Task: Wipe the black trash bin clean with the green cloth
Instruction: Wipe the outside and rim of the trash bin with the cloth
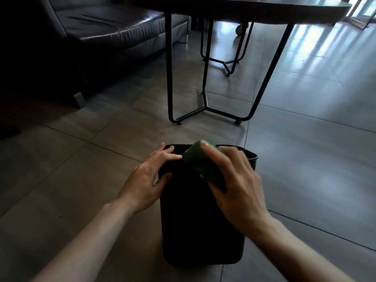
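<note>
Your right hand [234, 180] gripping a folded dark green cloth [201, 161], pressed on the upper side of the black plastic trash bin [199, 226] lying on the grey tiled floor [305, 139], your left hand [146, 176] spread flat, steadying the bin's left edge near its rim.

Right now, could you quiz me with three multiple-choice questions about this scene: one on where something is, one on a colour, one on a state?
1. Where does the trash bin lie?
A. on the floor
B. on the sofa
C. on the table

2. What colour is the cloth?
A. white
B. green
C. red

3. What is the right hand doing?
A. hanging empty
B. gripping a table leg
C. holding the cloth

Answers: 1 A, the bin rests on the tiles before the table. 2 B, it shows dark green. 3 C, its fingers wrap the cloth while the left hand steadies the bin.
</note>
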